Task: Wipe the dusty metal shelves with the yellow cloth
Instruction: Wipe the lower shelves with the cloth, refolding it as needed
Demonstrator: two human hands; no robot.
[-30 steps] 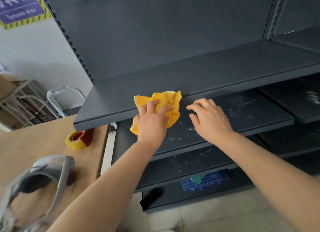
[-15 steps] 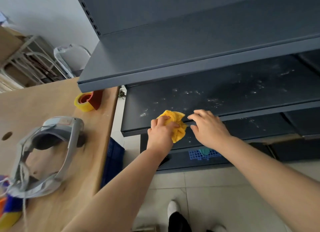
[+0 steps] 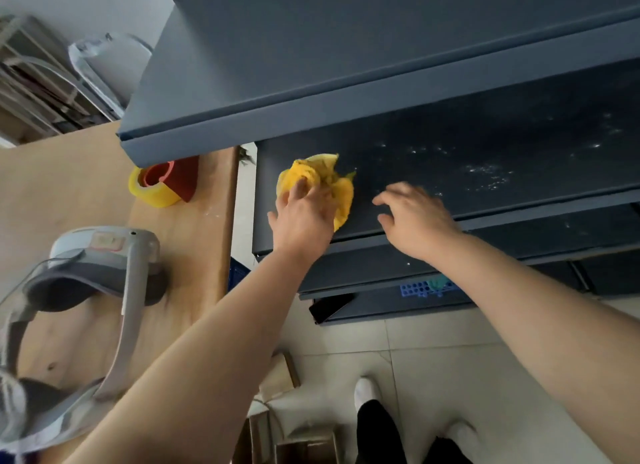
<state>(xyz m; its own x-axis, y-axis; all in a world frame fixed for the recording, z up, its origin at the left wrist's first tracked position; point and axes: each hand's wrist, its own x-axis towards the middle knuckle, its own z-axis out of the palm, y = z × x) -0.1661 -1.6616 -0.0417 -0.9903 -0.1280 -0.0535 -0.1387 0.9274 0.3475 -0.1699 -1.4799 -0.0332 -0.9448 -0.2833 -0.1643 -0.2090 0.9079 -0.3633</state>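
The yellow cloth (image 3: 322,172) lies bunched on the left part of a dark metal shelf (image 3: 467,158) speckled with white dust. My left hand (image 3: 303,217) holds the cloth down against this shelf, fingers sunk into its folds. To its right, my right hand (image 3: 412,217) rests near the shelf's front edge with fingers loosely curled, holding nothing. Dust specks spread to the right of both hands. A cleaner grey shelf (image 3: 311,65) overhangs above, and another dusty shelf (image 3: 519,235) sits just below.
A wooden table (image 3: 69,172) stands left of the shelving, carrying a yellow tape roll in a red dispenser (image 3: 156,190) and a grey headset (image 3: 97,273). A blue crate (image 3: 415,288) and a black flat object (image 3: 330,307) sit on the bottom level. My feet (image 3: 367,394) stand on the tiled floor.
My view has dropped from the top shelf to the dusty shelf below. My left hand has carried the cloth from the shelf's front edge further onto its surface; the right hand followed alongside.
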